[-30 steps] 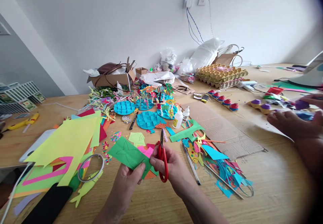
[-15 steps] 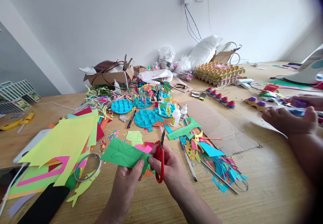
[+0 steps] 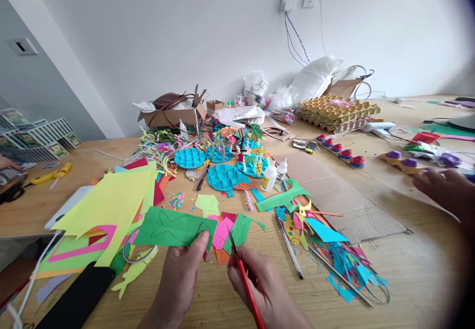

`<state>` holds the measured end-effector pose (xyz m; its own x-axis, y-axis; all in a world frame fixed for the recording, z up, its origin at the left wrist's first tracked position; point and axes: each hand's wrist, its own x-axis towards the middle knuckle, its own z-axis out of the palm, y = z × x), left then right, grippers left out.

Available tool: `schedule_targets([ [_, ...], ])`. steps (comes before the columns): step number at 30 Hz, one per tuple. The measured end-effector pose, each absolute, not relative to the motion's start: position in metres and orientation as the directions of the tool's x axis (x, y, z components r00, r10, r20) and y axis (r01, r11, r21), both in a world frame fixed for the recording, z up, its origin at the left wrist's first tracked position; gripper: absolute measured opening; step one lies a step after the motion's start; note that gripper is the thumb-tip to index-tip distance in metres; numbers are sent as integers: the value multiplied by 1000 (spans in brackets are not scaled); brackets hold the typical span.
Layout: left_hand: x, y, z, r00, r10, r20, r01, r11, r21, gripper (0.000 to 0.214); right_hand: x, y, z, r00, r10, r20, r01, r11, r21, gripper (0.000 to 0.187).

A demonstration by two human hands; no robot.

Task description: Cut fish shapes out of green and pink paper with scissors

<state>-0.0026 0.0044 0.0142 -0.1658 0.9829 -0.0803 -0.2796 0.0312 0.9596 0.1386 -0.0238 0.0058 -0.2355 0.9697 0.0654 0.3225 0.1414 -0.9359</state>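
Note:
My left hand (image 3: 181, 269) pinches the right end of a green paper strip (image 3: 172, 227), with the thumb on top. A fish outline is drawn in dark line on the strip. My right hand (image 3: 261, 279) grips a pair of red-handled scissors (image 3: 243, 274), blades pointing up and away, apart from the strip. Whether the blades are open cannot be made out. Just beyond the scissors lies another green paper piece (image 3: 238, 230), beside pink paper (image 3: 222, 231) on the table. A pale yellow-green paper fish (image 3: 207, 203) lies further back.
Yellow paper sheets (image 3: 107, 200) and a tape roll (image 3: 129, 252) lie left. Blue round bases (image 3: 224, 176) and glue bottles (image 3: 269, 176) stand ahead. A pen (image 3: 289, 247), paper scraps (image 3: 349, 264) and cardboard (image 3: 334, 195) are right. Another person's hand (image 3: 441, 185) is at far right.
My hands have moved apart. The scissors have turned and come away from the strip, which my left hand alone holds now. Another green piece shows on the table. The view has shifted left.

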Motion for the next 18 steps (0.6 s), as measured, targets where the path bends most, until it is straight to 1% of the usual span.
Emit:
schedule_targets([
  [2, -1, 4, 14, -151, 987, -60, -278, 16, 960, 27, 138, -27, 3, -274, 959, 74, 384, 180, -906, 20],
  [4, 1, 4, 14, -132, 991, -36, -279, -2, 960, 29, 137, -28, 2, -302, 950, 74, 395, 196, -898, 20],
  [6, 4, 4, 14, -107, 994, -25, -295, -8, 955, 26, 135, -28, 4, -311, 947, 82, 382, 203, -902, 19],
  [9, 8, 2, 15, -74, 996, -47, -322, 21, 947, 19, 133, -27, 6, -304, 950, 74, 337, 180, -924, 18],
  [13, 12, 0, 18, -68, 996, -61, -298, 38, 954, 21, 131, -27, 8, -300, 952, 61, 276, 148, -950, 16],
  [18, 14, 0, 15, -85, 994, -64, -263, 39, 964, 23, 132, -29, 6, -287, 957, 35, 305, 126, -944, 24],
])
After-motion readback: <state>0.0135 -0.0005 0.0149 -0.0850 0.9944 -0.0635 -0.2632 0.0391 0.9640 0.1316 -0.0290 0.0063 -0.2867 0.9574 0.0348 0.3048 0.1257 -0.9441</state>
